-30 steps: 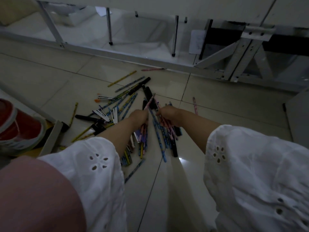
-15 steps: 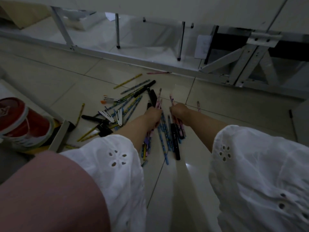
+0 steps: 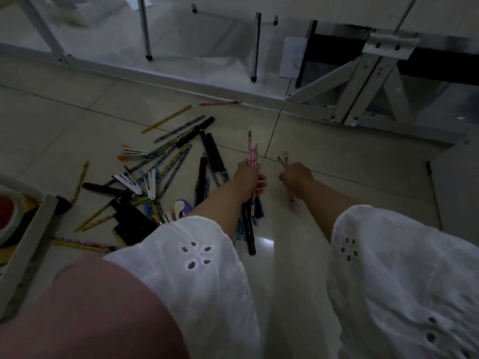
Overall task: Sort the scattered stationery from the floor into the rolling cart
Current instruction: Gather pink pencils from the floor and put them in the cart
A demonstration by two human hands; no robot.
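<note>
Pencils, black pens and white clips lie scattered in a pile point(image 3: 166, 172) on the tiled floor. My left hand point(image 3: 250, 177) grips a small bundle of pink pencils point(image 3: 252, 151) whose tips point away from me. My right hand point(image 3: 295, 177) holds a few more pink pencils point(image 3: 283, 158), their lower ends sticking out below my fist. Both hands hover just right of the pile, above several black and blue pens point(image 3: 248, 224). A pink pencil point(image 3: 220, 103) lies alone by the far rail. The rolling cart's grey frame point(image 3: 28, 239) shows at the left edge.
A red and white tub point(image 3: 7, 216) sits in the cart at far left. White metal table legs and braces point(image 3: 363, 81) stand beyond the pile. A thin dark stick point(image 3: 434, 193) lies at right beside a white panel. My knee fills the lower left.
Both hands have lifted out of the pile, each now holding pink pencils raised off the floor. The view has shifted closer and rightward.
</note>
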